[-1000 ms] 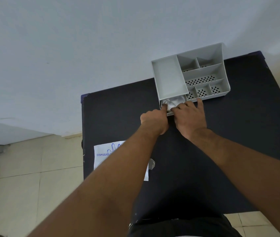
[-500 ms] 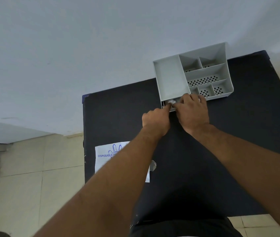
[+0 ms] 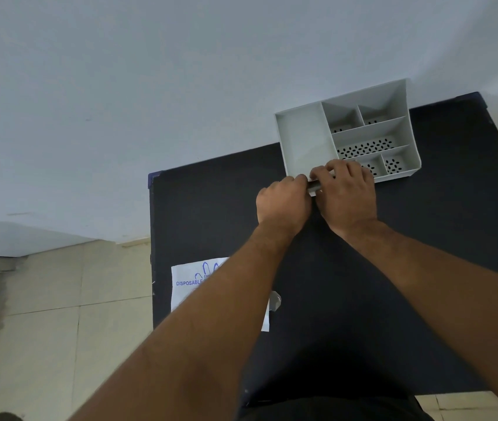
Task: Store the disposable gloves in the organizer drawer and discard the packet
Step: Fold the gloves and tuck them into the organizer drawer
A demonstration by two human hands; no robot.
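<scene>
The grey organizer stands at the far edge of the black table. Its drawer at the front left is almost fully pushed in, with only a sliver of its front showing between my hands. My left hand is curled at the drawer's left corner. My right hand lies over the drawer front with its fingers bent over the top edge. The gloves are hidden from view. The white packet, printed "DISPOSABLE" in blue, lies flat near the table's left edge, partly under my left forearm.
The organizer's open top compartments with perforated floors hold nothing. A small clear plastic scrap lies beside the packet. A pale wall stands behind the table and a tiled floor lies to its left.
The white gloves showing in the open drawer have gone out of sight. The drawer has slid in under both hands, which moved toward the organizer.
</scene>
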